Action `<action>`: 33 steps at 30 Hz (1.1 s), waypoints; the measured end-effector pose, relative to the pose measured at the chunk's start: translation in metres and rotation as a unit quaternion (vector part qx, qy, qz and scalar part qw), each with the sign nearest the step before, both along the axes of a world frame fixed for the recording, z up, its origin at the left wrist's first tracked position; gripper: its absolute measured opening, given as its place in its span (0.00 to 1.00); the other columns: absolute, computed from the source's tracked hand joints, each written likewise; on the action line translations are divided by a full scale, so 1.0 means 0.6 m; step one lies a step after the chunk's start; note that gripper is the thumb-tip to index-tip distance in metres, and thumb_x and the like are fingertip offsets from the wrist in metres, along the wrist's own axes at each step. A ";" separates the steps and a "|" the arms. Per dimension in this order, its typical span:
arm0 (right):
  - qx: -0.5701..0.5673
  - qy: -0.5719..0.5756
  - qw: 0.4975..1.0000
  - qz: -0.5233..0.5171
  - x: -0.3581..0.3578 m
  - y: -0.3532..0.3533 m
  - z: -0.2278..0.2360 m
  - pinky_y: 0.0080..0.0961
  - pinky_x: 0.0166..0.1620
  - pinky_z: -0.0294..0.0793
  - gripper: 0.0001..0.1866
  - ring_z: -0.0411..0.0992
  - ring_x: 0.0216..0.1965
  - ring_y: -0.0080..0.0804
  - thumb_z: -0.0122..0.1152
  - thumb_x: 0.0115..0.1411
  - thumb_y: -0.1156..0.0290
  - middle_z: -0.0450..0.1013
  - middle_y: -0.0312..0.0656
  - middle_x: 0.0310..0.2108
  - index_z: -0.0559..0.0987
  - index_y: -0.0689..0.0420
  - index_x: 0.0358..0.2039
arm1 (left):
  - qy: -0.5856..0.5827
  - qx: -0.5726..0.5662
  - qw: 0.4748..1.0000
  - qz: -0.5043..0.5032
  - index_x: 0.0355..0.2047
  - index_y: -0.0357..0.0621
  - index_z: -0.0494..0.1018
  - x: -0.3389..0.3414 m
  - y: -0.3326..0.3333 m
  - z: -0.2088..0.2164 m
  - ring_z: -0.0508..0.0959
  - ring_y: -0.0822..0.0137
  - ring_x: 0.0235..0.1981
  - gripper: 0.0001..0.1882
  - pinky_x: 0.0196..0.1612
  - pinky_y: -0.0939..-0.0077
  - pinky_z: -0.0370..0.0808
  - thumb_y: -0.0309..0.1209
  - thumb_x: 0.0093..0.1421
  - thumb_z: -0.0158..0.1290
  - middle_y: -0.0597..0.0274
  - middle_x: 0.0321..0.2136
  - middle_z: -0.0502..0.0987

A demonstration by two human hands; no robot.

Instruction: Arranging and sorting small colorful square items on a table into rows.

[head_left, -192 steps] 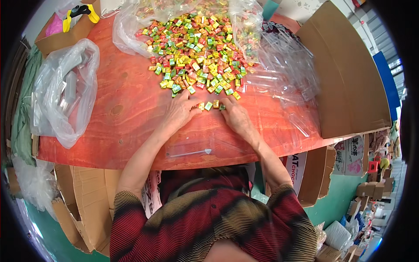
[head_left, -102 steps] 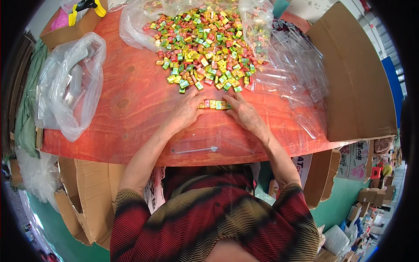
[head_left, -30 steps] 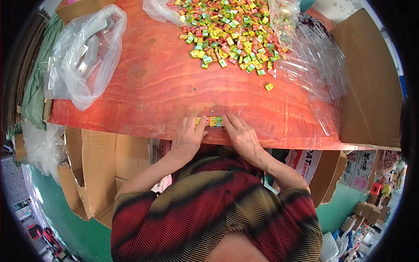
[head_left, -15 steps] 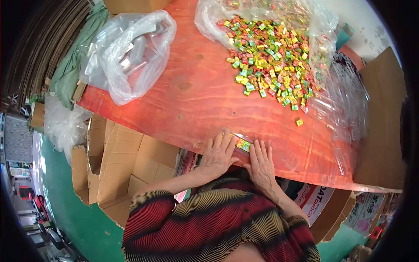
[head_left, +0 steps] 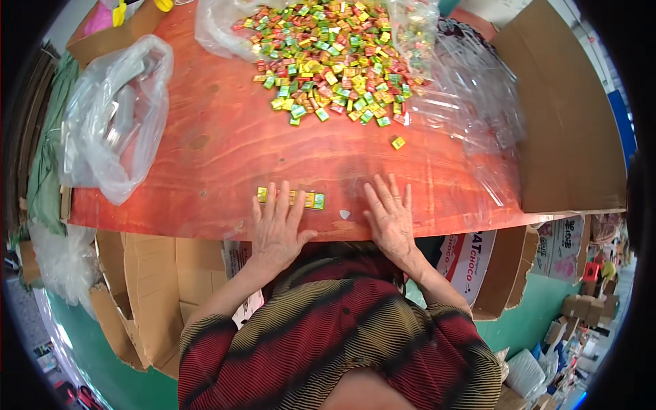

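Observation:
A short row of small wrapped candies [head_left: 315, 200] in yellow, orange and green lies near the table's front edge. My left hand [head_left: 277, 225] rests over it with fingers stretched out, covering its middle. Whether a clear sleeve surrounds the row is hard to make out. My right hand [head_left: 391, 220] is spread on the red wooden table [head_left: 225, 147], holding nothing. Between the two hands sits a small whitish chip [head_left: 344, 214]. Beyond them, one loose yellow candy [head_left: 398, 143] lies apart from a large heap of candies [head_left: 335, 65], which spills from a clear plastic bag [head_left: 222, 31].
At the left stands a clear bag of transparent plastic pieces [head_left: 123, 113]. Thin clear sleeves [head_left: 471, 102] lie piled on the right, beside an upright cardboard panel [head_left: 570, 116]. Open cardboard boxes [head_left: 154, 287] sit below the table edge on the left, another box [head_left: 502, 273] on the right.
My hands have moved apart and their fingers have spread. The candy row, earlier between both hands, now lies under my left hand. The view has shifted to the right.

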State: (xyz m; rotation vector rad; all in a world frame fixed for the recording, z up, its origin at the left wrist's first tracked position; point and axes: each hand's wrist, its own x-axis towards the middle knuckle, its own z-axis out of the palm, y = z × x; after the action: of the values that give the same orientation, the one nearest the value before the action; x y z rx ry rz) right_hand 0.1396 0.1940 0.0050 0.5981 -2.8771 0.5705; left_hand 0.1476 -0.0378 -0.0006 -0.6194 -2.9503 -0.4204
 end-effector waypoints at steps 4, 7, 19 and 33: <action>0.031 -0.026 0.999 -0.013 0.004 0.027 -0.024 0.53 0.59 0.42 0.23 0.51 0.60 0.49 0.53 0.53 0.72 0.58 0.47 0.56 0.68 0.57 0.51 | -0.026 0.018 0.998 -0.046 0.57 0.46 0.55 -0.006 0.020 -0.005 0.49 0.45 0.60 0.38 0.57 0.41 0.44 0.54 0.51 0.47 0.46 0.59 0.50; 0.052 -0.020 0.998 0.026 -0.013 0.014 -0.023 0.51 0.59 0.42 0.21 0.52 0.59 0.51 0.53 0.52 0.71 0.58 0.47 0.56 0.70 0.54 0.49 | -0.036 -0.010 0.998 -0.048 0.58 0.46 0.55 -0.019 0.006 0.000 0.49 0.45 0.60 0.38 0.58 0.43 0.44 0.53 0.51 0.47 0.46 0.58 0.51; -0.080 0.096 0.990 0.060 -0.167 -0.010 0.008 0.40 0.42 0.66 0.21 0.65 0.43 0.46 0.57 0.48 0.71 0.65 0.47 0.46 0.71 0.52 0.46 | 0.058 0.016 0.991 0.121 0.51 0.40 0.63 -0.130 -0.039 0.035 0.58 0.47 0.55 0.25 0.55 0.52 0.55 0.35 0.54 0.51 0.44 0.54 0.58; -0.022 0.107 0.993 0.053 -0.215 -0.002 -0.022 0.36 0.45 0.64 0.12 0.63 0.48 0.42 0.53 0.48 0.75 0.67 0.41 0.45 0.75 0.54 0.36 | -0.009 0.178 0.983 -0.047 0.43 0.41 0.70 -0.226 0.081 -0.018 0.56 0.40 0.56 0.16 0.56 0.57 0.58 0.26 0.52 0.51 0.48 0.52 0.62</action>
State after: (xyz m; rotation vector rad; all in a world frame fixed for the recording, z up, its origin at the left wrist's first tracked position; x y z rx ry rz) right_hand 0.0109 0.1926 -0.0081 0.7597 -2.6388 0.5465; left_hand 0.0122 0.0106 -0.0113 -0.7088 -2.7633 -0.9402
